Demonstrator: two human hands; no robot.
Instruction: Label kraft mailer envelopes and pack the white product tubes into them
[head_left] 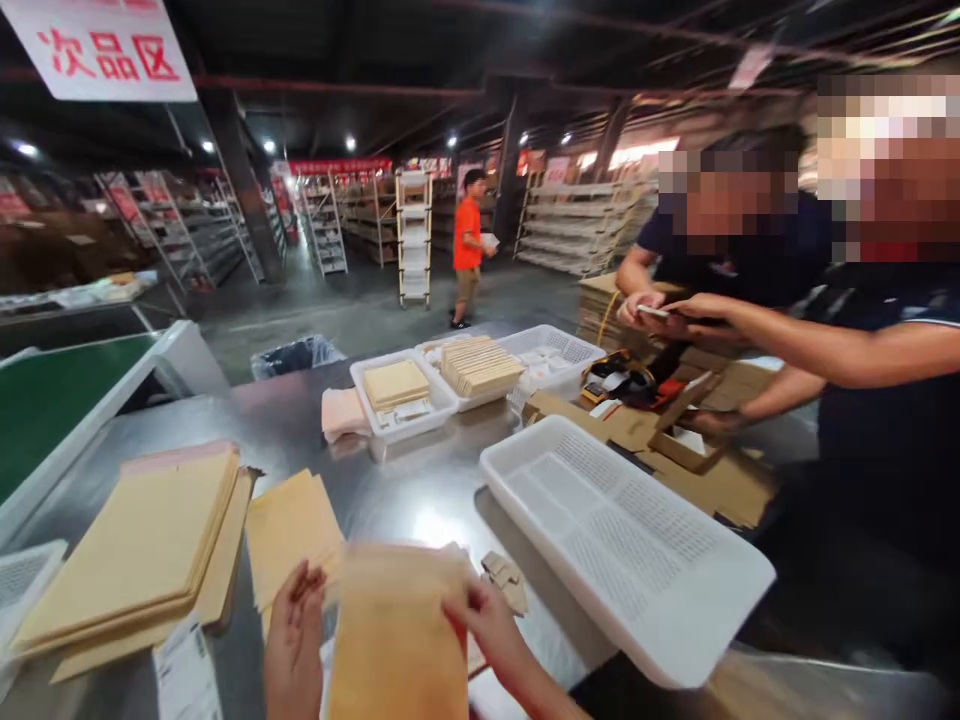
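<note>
A yellow padded envelope point(401, 635) stands upright near the front edge, slightly blurred. My right hand point(491, 620) pinches its right edge. Beside its left edge is my left hand point(295, 640), fingers curled inward and apart from each other, with nothing visible in it. Behind that hand, smaller yellow envelopes point(289, 525) lie on the metal table point(405, 490). A thick stack of larger envelopes point(142, 540) lies at the left, and a white label sheet point(187, 672) is in front of it. Small folded brown pieces point(506, 580) lie just beyond my right hand.
An empty white basket point(600, 540) stands at the right. Farther back are white trays point(405, 430) with envelopes and flattened cardboard point(720, 485). Two people stand at the right, one holding a phone point(652, 311). A green conveyor point(67, 400) borders the left; another person walks behind.
</note>
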